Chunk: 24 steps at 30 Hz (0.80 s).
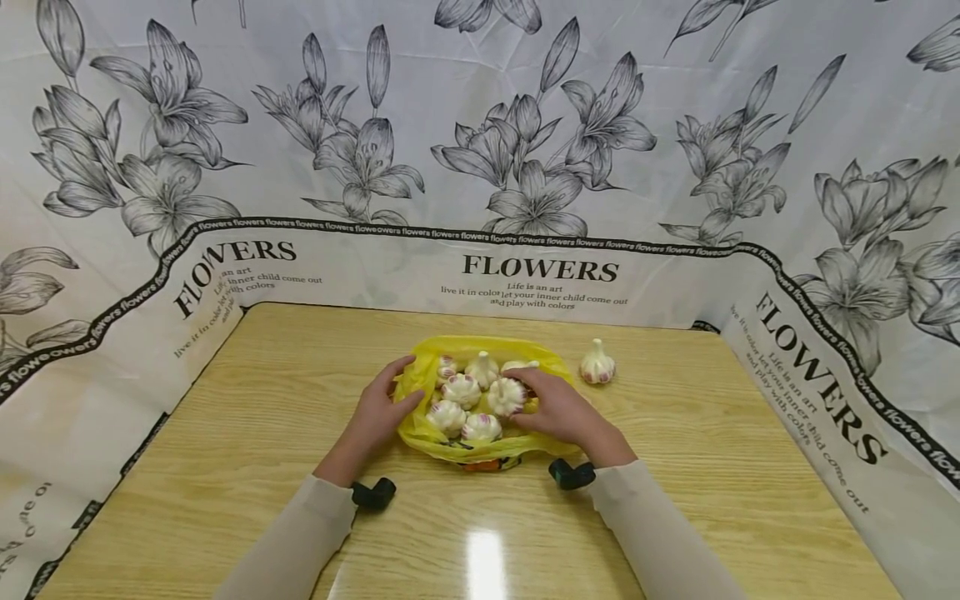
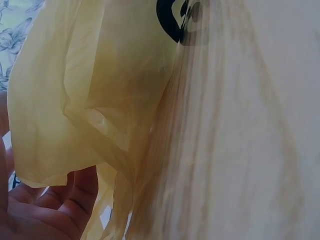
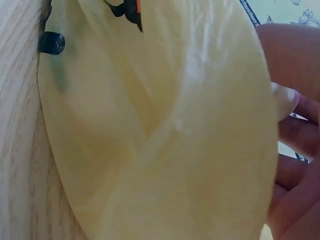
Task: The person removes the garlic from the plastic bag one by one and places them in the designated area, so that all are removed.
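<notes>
A yellow plastic bag (image 1: pixel 555 354) lies with its mouth spread on the table, several white garlic bulbs with purple streaks inside it. My left hand (image 1: pixel 380 408) holds the bag's left side, the thumb over the rim; in the left wrist view, curled fingers (image 2: pixel 82 197) show beside the thin plastic. Over the bag's right side reaches my right hand (image 1: pixel 558 408), its fingers and thumb gripping one garlic bulb (image 1: pixel 507 396). In the right wrist view the bag (image 3: pixel 150 125) covers most of that bulb, leaving a pale bit beside the fingers.
One single garlic bulb (image 1: pixel 597 364) stands on the wooden table (image 1: pixel 675 417), right of the bag. White cloth (image 1: pixel 540 287) printed with flowers and lettering walls in the back and both sides. Dark wrist devices (image 1: pixel 373 493) sit at both cuffs.
</notes>
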Available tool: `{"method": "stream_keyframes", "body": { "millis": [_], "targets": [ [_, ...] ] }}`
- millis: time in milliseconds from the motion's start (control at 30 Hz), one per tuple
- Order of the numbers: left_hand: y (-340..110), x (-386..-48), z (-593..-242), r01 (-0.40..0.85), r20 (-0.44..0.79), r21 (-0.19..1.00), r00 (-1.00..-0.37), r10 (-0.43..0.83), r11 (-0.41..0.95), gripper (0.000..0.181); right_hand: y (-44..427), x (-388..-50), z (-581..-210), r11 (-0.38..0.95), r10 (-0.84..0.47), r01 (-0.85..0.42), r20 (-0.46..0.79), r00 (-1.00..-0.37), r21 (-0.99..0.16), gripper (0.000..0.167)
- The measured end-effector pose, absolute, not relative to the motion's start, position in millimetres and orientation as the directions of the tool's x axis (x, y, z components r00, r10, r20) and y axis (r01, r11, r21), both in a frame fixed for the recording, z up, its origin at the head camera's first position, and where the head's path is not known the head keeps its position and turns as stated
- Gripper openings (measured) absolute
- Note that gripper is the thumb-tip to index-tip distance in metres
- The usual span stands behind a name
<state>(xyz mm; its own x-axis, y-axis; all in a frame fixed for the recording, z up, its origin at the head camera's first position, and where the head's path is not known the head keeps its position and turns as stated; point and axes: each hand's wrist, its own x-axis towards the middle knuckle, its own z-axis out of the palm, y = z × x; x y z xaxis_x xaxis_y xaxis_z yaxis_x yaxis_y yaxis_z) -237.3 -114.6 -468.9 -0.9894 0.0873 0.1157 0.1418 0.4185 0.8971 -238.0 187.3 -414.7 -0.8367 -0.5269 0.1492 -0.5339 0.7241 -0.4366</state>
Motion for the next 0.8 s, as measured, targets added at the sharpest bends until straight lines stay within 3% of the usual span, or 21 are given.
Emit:
{"method": "stream_keyframes", "body": {
  "millis": [400,800],
  "targets": [
    [-112.8,-236.2,-467.6,0.154,0.127,0.896,-0.988,0.091,0.416,0.059,191.6,-234.4,-413.7,0.679,-0.550,-0.568,0.190,-0.813,-0.465,0.065],
    [-113.4,-236.9,-469.9,0.170,0.141,0.898,-0.985,0.101,0.405,0.059,204.1,-226.9,-403.8,0.698,-0.498,-0.537,0.216,-0.840,-0.474,0.066]
  ]
}}
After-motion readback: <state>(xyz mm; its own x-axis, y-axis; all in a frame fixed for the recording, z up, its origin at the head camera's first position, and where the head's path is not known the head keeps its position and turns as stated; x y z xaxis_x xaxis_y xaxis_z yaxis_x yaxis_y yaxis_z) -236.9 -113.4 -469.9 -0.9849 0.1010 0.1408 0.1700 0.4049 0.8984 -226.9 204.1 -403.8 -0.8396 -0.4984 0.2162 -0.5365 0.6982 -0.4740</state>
